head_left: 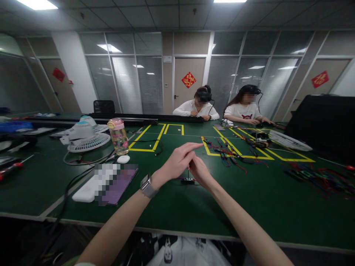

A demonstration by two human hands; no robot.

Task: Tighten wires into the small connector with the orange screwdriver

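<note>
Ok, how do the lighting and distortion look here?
Head view, top: ceiling light glares white, glass partition shows reflections; head view, left: door leans, apparently distorted; head view, centre: small dark part below left hand and right hand, too dim for detail.

The left hand (179,159) and the right hand (200,170) touch in front.
The left arm (119,221) and the right arm (241,221) are bare and reach forward, leaning in. The left hand points its fingers (192,146) to the right. The right hand tips up; its fingertips are hidden.
</note>
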